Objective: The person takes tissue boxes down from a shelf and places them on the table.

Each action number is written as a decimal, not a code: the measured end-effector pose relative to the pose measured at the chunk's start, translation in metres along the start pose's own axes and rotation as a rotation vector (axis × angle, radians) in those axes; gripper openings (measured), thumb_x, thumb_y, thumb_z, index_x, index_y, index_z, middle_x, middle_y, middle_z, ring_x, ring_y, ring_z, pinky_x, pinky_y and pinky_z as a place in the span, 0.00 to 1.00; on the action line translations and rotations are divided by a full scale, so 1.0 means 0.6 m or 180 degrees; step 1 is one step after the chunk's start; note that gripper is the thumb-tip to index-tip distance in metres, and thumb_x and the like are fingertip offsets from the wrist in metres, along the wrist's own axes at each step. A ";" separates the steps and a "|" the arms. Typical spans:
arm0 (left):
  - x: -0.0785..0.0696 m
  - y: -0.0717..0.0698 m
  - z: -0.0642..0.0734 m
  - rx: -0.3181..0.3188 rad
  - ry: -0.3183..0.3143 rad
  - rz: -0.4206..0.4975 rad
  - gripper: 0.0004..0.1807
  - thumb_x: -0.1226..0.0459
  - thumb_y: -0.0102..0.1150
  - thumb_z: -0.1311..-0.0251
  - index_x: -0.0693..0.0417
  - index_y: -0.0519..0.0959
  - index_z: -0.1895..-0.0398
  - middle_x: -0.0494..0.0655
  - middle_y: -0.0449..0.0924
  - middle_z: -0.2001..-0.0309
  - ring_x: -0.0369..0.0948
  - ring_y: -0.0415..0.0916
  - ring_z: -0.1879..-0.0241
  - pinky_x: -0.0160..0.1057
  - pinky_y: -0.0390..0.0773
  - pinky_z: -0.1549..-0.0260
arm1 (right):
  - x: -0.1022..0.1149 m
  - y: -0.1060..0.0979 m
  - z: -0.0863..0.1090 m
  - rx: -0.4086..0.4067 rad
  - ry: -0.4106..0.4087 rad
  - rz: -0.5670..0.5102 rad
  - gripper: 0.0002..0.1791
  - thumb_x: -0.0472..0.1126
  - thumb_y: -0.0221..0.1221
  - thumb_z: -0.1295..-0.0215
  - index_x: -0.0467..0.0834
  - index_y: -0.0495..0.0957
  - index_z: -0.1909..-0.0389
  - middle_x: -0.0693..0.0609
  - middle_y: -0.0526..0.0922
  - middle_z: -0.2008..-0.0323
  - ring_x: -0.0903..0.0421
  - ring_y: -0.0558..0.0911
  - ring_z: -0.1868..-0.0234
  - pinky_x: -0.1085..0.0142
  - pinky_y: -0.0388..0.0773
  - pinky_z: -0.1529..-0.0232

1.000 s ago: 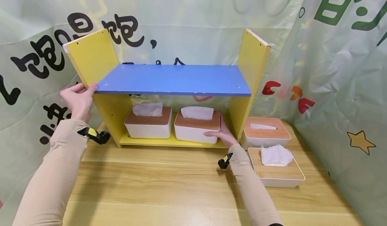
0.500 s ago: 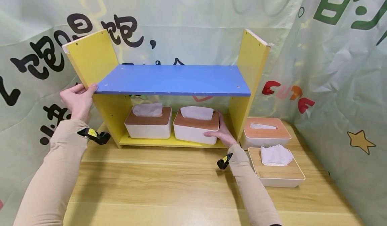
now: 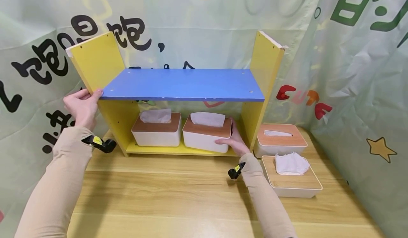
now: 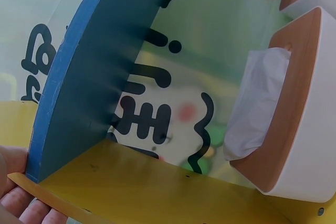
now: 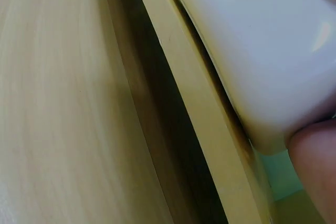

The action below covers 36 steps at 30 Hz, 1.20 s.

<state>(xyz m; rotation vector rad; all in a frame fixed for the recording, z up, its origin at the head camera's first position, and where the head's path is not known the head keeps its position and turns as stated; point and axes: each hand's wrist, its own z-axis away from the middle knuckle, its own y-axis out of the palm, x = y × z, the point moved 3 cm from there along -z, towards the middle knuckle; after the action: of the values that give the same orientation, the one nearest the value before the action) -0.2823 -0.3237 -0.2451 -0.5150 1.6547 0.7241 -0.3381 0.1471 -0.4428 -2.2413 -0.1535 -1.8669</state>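
A yellow shelf unit (image 3: pixel 113 124) with a blue middle board (image 3: pixel 188 84) stands on the wooden table. My left hand (image 3: pixel 82 105) grips the front edge of its left side panel, thumb by the blue board's corner. In the left wrist view, fingers (image 4: pixel 29 208) curl behind the yellow edge. On the lower yellow shelf are two white tissue boxes with brown wooden lids. My right hand (image 3: pixel 235 139) holds the right-hand tissue box (image 3: pixel 204 140) by its right end, thumb on the front. This box sits slightly turned, beside the left tissue box (image 3: pixel 156 138).
Right of the shelf unit, two more tissue boxes stand on the table (image 3: pixel 165 199): a rear one (image 3: pixel 280 140) and a front one (image 3: pixel 293 181) with crumpled tissue. A printed cloth (image 3: pixel 204 46) hangs behind and along both sides.
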 end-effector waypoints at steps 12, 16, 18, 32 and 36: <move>0.002 0.000 0.000 -0.0007 -0.0024 -0.0049 0.18 0.67 0.76 0.50 0.53 0.88 0.53 0.29 0.80 0.80 0.26 0.80 0.72 0.19 0.78 0.70 | -0.002 0.002 0.003 -0.0123 -0.0067 0.0115 0.69 0.32 0.72 0.50 0.51 0.32 0.19 0.48 0.32 0.18 0.48 0.36 0.17 0.41 0.43 0.19; 0.002 -0.001 0.000 -0.0015 -0.0001 -0.0074 0.18 0.67 0.76 0.50 0.53 0.88 0.53 0.28 0.80 0.80 0.26 0.80 0.73 0.19 0.78 0.70 | -0.002 0.003 0.005 -0.0203 -0.0064 0.0130 0.69 0.34 0.73 0.51 0.51 0.34 0.19 0.47 0.34 0.17 0.48 0.38 0.17 0.43 0.42 0.18; 0.001 -0.001 0.000 -0.0005 0.0002 -0.0075 0.19 0.67 0.76 0.50 0.53 0.88 0.52 0.28 0.80 0.80 0.26 0.80 0.72 0.19 0.78 0.70 | -0.001 0.003 0.006 -0.0228 -0.0064 0.0116 0.69 0.34 0.74 0.52 0.52 0.34 0.19 0.47 0.34 0.17 0.49 0.38 0.17 0.44 0.42 0.18; 0.000 0.000 0.002 0.0002 -0.0003 -0.0110 0.24 0.66 0.76 0.49 0.57 0.85 0.46 0.27 0.80 0.80 0.26 0.81 0.72 0.19 0.78 0.68 | 0.003 0.003 0.016 -0.0229 -0.0097 0.0095 0.69 0.35 0.75 0.53 0.49 0.36 0.19 0.46 0.37 0.18 0.48 0.39 0.17 0.44 0.41 0.18; 0.000 0.000 0.002 0.0001 0.0023 -0.0118 0.23 0.67 0.76 0.49 0.57 0.85 0.47 0.26 0.80 0.81 0.26 0.80 0.72 0.19 0.78 0.68 | 0.004 0.003 0.021 -0.0242 -0.0113 0.0103 0.68 0.34 0.74 0.52 0.50 0.36 0.19 0.46 0.37 0.18 0.48 0.39 0.17 0.44 0.42 0.18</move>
<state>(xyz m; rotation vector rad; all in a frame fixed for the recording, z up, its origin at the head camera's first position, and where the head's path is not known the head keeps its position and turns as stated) -0.2815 -0.3233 -0.2449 -0.5475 1.6478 0.6956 -0.3254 0.1480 -0.4429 -2.3135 -0.0522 -1.8469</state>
